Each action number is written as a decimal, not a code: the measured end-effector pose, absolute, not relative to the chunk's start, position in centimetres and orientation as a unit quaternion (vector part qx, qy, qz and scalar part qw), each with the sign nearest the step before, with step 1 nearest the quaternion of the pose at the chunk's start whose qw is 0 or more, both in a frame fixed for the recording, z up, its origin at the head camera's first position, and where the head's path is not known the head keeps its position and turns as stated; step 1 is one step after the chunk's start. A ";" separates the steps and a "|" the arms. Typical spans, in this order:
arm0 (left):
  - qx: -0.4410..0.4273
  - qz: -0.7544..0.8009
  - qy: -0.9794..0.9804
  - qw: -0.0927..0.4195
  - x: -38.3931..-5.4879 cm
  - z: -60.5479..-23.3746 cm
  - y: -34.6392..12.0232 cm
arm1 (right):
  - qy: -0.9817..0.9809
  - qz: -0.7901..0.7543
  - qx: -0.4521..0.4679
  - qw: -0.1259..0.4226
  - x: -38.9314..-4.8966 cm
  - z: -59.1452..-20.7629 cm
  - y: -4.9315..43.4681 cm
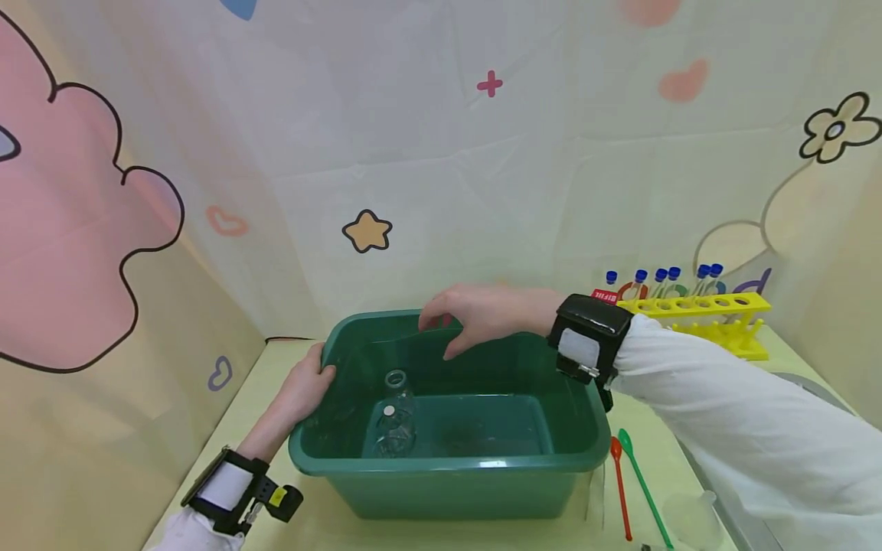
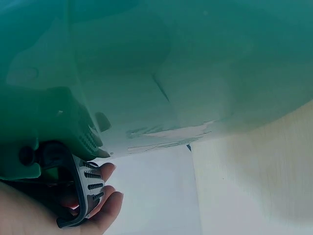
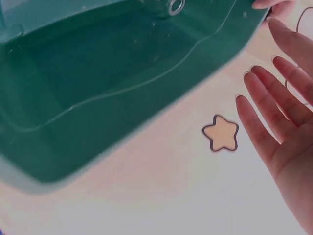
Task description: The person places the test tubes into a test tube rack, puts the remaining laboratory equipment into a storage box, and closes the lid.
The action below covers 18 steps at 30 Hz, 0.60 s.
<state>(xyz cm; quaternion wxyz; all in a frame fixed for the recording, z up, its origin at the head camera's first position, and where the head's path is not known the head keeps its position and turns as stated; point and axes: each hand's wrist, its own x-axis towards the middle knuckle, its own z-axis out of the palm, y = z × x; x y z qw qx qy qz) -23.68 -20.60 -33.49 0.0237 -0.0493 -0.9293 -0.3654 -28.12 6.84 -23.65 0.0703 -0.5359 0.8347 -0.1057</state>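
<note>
A deep green plastic basin [image 1: 455, 490] stands in the middle of the table, apparently with water in it. Two clear glass vessels sit at its left inside: one with a round open mouth [image 1: 396, 379] and a round-bodied one [image 1: 395, 440] with a small white top. My left hand [image 1: 306, 386] grips the basin's left rim, thumb at the edge; in the left wrist view its fingertips [image 2: 110, 203] show beside the basin's wall. Over the far rim hovers my right hand [image 1: 475, 317], its fingers apart and holding nothing. The right wrist view shows those fingers [image 3: 264, 117] extended beyond the basin.
A yellow rack [image 1: 696, 306] holding several blue-capped tubes stands at the back right. Right of the basin lie a red spoon [image 1: 620, 490] and a green spoon [image 1: 644, 486], with a clear round item [image 1: 692, 520] near them. A printed curtain [image 1: 427, 153] hangs behind.
</note>
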 end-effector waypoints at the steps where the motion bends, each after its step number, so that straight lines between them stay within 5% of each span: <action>1: -0.049 -0.367 -0.929 0.024 -23.7 -33.6 -20.7 | 0.835 -0.108 -0.536 0.064 -28.1 -23.5 7.2; 18: -0.052 -0.362 -0.930 0.025 -23.8 -33.4 -20.7 | 0.853 -0.142 -0.503 -0.011 -27.2 -22.2 15.3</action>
